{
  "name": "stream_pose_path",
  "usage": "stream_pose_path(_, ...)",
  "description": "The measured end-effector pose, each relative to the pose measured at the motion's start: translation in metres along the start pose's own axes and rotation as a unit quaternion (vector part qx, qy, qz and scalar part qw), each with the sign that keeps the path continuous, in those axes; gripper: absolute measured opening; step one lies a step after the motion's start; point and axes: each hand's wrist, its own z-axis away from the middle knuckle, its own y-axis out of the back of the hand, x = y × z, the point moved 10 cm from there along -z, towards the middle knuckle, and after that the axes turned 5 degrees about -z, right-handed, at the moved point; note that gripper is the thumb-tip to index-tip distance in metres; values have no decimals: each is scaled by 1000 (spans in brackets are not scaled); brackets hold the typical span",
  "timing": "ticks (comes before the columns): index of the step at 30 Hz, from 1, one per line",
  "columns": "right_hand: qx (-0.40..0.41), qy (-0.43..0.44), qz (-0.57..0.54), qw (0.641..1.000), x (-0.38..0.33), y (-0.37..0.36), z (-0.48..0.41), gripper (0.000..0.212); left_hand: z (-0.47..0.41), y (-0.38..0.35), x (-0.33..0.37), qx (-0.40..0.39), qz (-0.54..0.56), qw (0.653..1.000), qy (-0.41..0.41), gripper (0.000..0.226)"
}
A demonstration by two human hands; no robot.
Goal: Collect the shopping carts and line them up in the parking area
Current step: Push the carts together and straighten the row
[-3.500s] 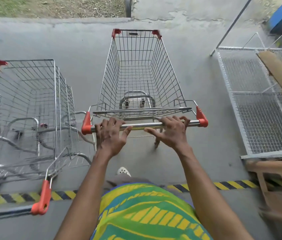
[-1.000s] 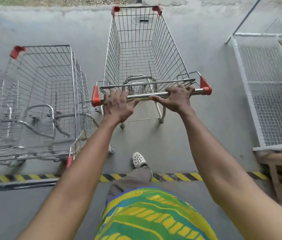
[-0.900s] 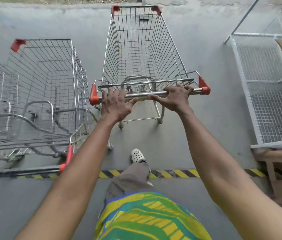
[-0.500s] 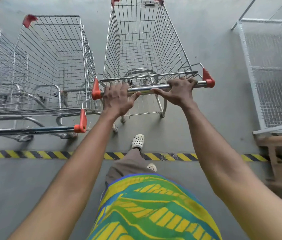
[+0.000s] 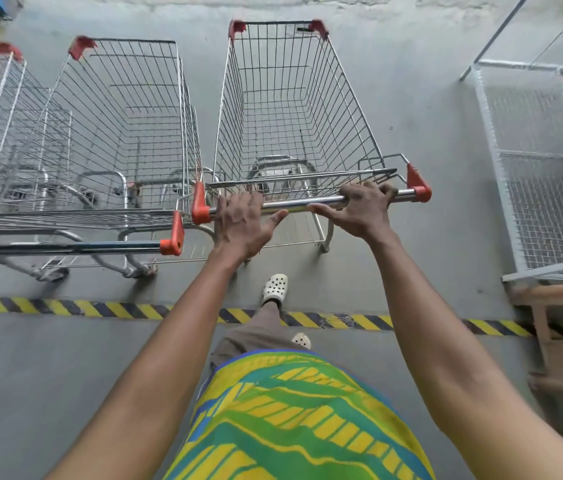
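Both hands, left grip [image 5: 242, 221] and right grip [image 5: 363, 207], curled round the cart [image 5: 294, 109] handle; it has rolled level beside the parked cart [image 5: 124, 123], nearly lined up

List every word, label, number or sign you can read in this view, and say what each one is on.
No readable text anywhere.
Small dark tag on the front rim of the held cart: too small to read.
Floor stripe: yellow and black hazard bars only, no lettering.
Parked cart and its neighbour, orange corner caps, patterned shirt: no writing visible.
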Motion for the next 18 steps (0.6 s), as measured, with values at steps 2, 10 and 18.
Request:
stream_pose_path(2,3,0,-4,1000,-1,-1,6,84,4,-1,-2,-2,-3,1000,0,72)
stream_pose_path(10,6,-9,-1,1000,-1,-5,20,89,17,1,-5,11,-1,1000,-1,74)
stream_pose_path(18,12,-11,-12,1000,-7,-7,35,86,34,5,-8,41,5,999,-4,71)
